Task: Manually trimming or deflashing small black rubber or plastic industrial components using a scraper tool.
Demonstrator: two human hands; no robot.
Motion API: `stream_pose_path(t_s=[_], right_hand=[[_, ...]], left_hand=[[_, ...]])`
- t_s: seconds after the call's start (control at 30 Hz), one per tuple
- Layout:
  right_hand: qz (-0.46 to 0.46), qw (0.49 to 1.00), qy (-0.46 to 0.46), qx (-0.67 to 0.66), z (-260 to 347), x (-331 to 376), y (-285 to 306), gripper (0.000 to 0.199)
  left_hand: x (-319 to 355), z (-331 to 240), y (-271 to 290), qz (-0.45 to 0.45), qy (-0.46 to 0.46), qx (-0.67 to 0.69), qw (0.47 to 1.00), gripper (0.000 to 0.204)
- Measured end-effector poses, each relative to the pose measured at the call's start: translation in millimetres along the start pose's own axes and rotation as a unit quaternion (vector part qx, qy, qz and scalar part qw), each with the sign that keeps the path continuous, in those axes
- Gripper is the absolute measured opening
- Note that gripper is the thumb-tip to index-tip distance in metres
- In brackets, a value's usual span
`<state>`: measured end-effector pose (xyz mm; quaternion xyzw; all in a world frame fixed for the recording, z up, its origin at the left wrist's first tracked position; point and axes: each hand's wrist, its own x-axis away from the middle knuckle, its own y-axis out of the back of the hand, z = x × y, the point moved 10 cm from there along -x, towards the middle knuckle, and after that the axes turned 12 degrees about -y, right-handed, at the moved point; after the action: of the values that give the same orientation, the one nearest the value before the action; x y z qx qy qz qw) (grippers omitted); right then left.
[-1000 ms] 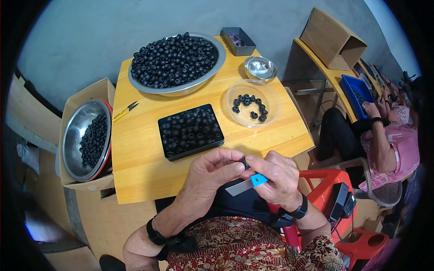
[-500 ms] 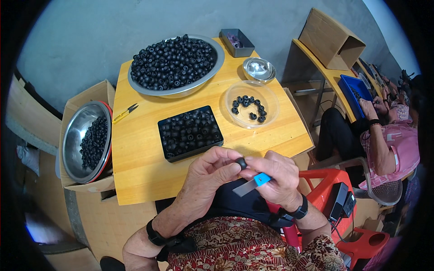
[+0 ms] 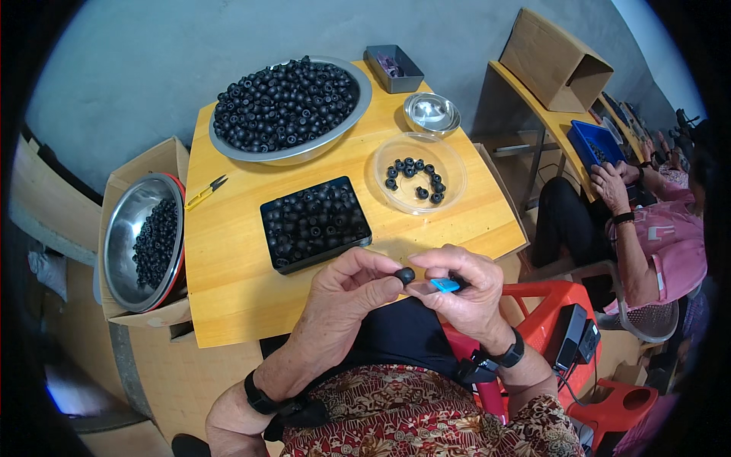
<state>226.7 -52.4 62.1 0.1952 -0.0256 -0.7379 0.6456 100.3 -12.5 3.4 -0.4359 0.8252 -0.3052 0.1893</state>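
My left hand (image 3: 335,301) pinches a small round black part (image 3: 404,276) between thumb and fingertips, just past the table's near edge. Close on its right, my right hand (image 3: 472,293) grips a flat metal blade with a blue handle (image 3: 445,285). The blade points left toward the part; whether it touches cannot be made out. Beyond my left hand stands a black rectangular tray (image 3: 293,268) filled with similar black parts. A clear plastic bowl (image 3: 459,174) farther right has several parts lying in it.
A large metal basin (image 3: 365,107) heaped with black parts stands at the back. Nearby are a small steel bowl (image 3: 432,114) and a grey box (image 3: 411,82). Yellow snips (image 3: 199,196) lie left. Another basin (image 3: 122,236) sits in a carton; a red chair (image 3: 544,312) and a co-worker (image 3: 640,244) are right.
My right hand has turned the blade from pointing down-left to nearly level, toward the part. The left hand keeps its pinch. The co-worker's hands have shifted at the blue tray.
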Motion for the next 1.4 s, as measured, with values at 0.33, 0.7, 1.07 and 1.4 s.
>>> stream_pose_path(t_s=[0.33,0.7,1.07,1.4], right_hand=[[0.019,1.000,-0.001,0.003,-0.6,-1.5,-2.4,0.027],[0.007,1.000,0.002,0.014,1.3,0.0,-4.4,0.031],[-0.075,0.963,0.200,0.165,41.3,9.1,-5.3,0.031],[-0.082,0.946,0.240,0.201,43.4,17.4,-8.8,0.042]], left_hand=[[1.8,1.2,-0.3,-0.004,0.017,0.020,1.000,0.014],[2.0,7.7,5.1,-0.034,0.023,0.039,0.998,0.020],[-0.2,11.8,-1.7,-0.013,0.066,0.056,0.996,0.019],[0.4,15.7,-2.1,-0.006,0.080,0.065,0.995,0.019]])
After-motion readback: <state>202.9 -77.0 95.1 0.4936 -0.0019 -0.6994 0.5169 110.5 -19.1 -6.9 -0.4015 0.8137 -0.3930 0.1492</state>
